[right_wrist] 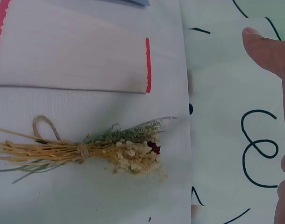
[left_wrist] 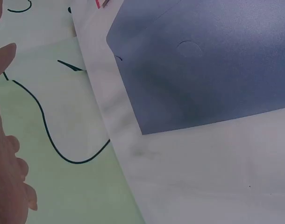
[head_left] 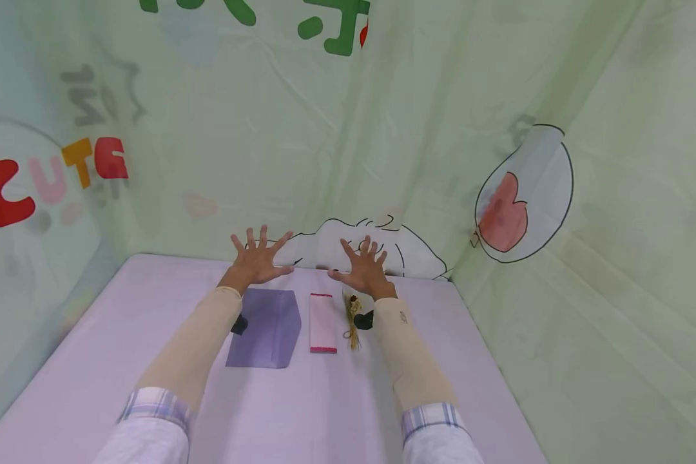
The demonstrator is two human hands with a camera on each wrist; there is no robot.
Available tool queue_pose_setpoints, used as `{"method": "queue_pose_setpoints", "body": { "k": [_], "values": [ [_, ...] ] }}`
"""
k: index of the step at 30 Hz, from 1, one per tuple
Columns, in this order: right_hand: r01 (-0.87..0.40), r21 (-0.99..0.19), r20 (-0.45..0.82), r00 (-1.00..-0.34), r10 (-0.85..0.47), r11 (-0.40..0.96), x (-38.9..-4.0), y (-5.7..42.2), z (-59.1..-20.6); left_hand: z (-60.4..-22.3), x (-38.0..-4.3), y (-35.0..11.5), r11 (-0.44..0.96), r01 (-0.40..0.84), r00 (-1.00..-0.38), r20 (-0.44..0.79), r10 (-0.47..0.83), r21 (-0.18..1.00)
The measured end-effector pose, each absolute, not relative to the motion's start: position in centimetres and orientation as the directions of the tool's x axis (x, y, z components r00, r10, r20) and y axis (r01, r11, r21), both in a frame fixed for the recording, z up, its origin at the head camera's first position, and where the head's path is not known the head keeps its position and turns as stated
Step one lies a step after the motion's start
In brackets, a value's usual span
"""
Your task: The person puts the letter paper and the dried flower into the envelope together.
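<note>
Bright, even head view, dimmer wrist views, soft shadows on the tabletop (head_left: 319, 412), faint sheen on the envelope (left_wrist: 203, 65)

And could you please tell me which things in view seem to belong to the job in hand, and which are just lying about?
Probably the job's, being nearest the left hand and right hand, though neither holds anything:
purple envelope
red-edged paper
bunch of dried flowers

Probably just surroundings, with nothing clearly stray:
table
printed curtain
</note>
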State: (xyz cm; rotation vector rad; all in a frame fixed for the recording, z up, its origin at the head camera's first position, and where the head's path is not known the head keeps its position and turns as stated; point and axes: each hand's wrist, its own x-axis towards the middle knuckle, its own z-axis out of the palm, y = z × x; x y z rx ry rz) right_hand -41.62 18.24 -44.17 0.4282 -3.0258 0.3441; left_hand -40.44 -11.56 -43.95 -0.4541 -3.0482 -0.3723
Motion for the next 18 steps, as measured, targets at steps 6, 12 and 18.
{"method": "queue_pose_setpoints", "body": {
  "k": [6,12,18],
  "values": [
    [-0.306,-0.262,0.161,-0.949,-0.271,0.915,-41.9,17.8,-45.4,-44.8,-39.5,-11.9,0.909,0.302,-0.953,0.114,0.281,0.287],
    [-0.289,-0.423,0.192,-0.955,-0.227,0.859,-40.3,17.2,-47.6,-47.6,-37.1,-12.2,0.893,0.313,-0.950,0.122,0.288,0.323],
    [-0.259,-0.380,0.255,-0.952,-0.169,0.888,-38.9,16.7,-49.7,-50.2,-34.7,-12.6,0.880,0.329,-0.944,0.114,0.309,0.341]
  ]
}}
